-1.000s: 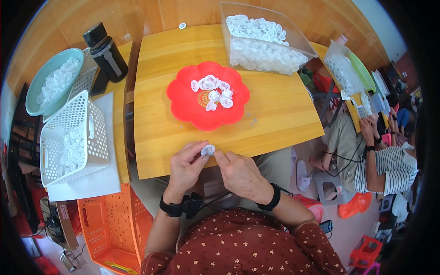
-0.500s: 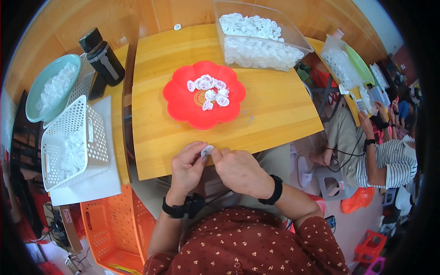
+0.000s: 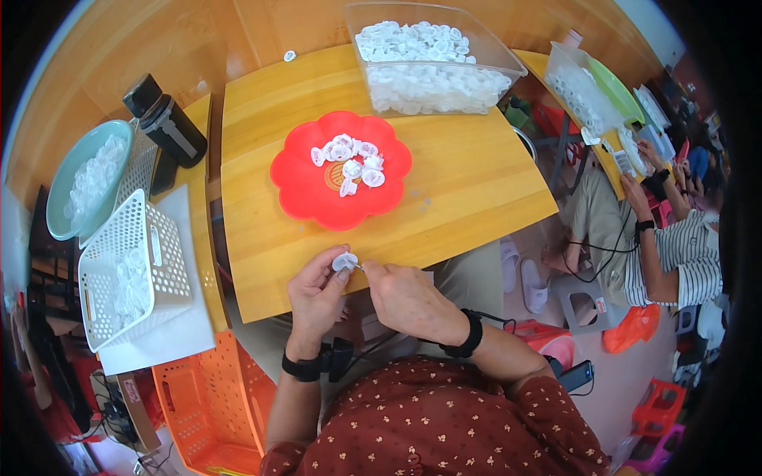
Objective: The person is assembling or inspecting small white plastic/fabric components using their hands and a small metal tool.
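Between the thumb and fingers of my left hand is a small round white plastic piece, held just above the table's near edge. My right hand is closed in a pinch beside it. A thin dark tip sticks out from the right fingers toward the piece; the tool's kind is hidden. Beyond my hands a red flower-shaped plate lies on the yellow wooden table. Several similar white pieces sit on the plate.
A clear bin full of white pieces stands at the back. On the left are a white perforated basket, a green basin and a black flask. An orange crate is below left. Another person sits at right.
The white piece has turned so its round face shows more, and my right fingers have drawn slightly away, exposing the thin tip. The whole view has shifted a little.
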